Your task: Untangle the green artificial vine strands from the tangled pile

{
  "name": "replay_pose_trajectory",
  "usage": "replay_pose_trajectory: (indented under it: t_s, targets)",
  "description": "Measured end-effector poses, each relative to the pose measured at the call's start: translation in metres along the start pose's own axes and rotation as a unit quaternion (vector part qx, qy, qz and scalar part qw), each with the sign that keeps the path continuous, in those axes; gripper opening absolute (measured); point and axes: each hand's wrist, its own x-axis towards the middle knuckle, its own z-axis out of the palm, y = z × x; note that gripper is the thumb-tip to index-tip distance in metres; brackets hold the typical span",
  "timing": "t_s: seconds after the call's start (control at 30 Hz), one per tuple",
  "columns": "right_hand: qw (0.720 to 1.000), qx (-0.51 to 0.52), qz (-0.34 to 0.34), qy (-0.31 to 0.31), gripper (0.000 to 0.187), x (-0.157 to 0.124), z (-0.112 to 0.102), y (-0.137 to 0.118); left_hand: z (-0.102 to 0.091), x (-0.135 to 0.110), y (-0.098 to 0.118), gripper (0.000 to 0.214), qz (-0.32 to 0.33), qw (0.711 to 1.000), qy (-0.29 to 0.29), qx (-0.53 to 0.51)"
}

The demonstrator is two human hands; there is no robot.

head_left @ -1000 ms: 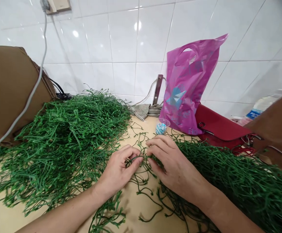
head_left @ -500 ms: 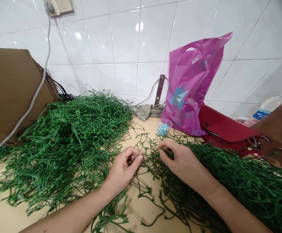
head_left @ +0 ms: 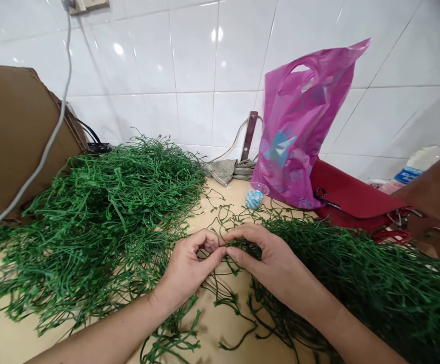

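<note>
Two heaps of artificial green vine lie on the beige tabletop (head_left: 208, 323). The larger heap (head_left: 106, 212) is on the left, and the other (head_left: 360, 273) spreads to the right. Thin loose vine strands (head_left: 227, 298) trail between them. My left hand (head_left: 189, 265) and my right hand (head_left: 267, 260) meet at the fingertips above these strands. Each hand pinches a thin green strand, and the fingers hide the exact spot where they hold it.
A small clear cup of blue pieces (head_left: 255, 197) stands before a pink plastic bag (head_left: 296, 126). A red leather bag (head_left: 352, 194) lies to its right. Brown cardboard (head_left: 11, 136) and a grey cable (head_left: 49, 126) are at left, against a white tile wall (head_left: 189, 60).
My right hand has moved left from the right heap, and its fingertips now meet those of my left hand. The view has tilted slightly, shifting the background upward.
</note>
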Motion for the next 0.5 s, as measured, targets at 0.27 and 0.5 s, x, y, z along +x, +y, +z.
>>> replay_pose_trajectory:
  t_s: [0.27, 0.5]
  targets:
    - [0.998, 0.037, 0.041, 0.012, 0.013, 0.004, 0.000, 0.012, -0.003, 0.001, 0.001, 0.020, -0.019, 0.999, -0.007, -0.028]
    - [0.975, 0.175, 0.137, 0.009, 0.012, 0.006, -0.003, 0.013, -0.003, 0.000, 0.006, 0.023, -0.058, 0.994, 0.001, -0.088]
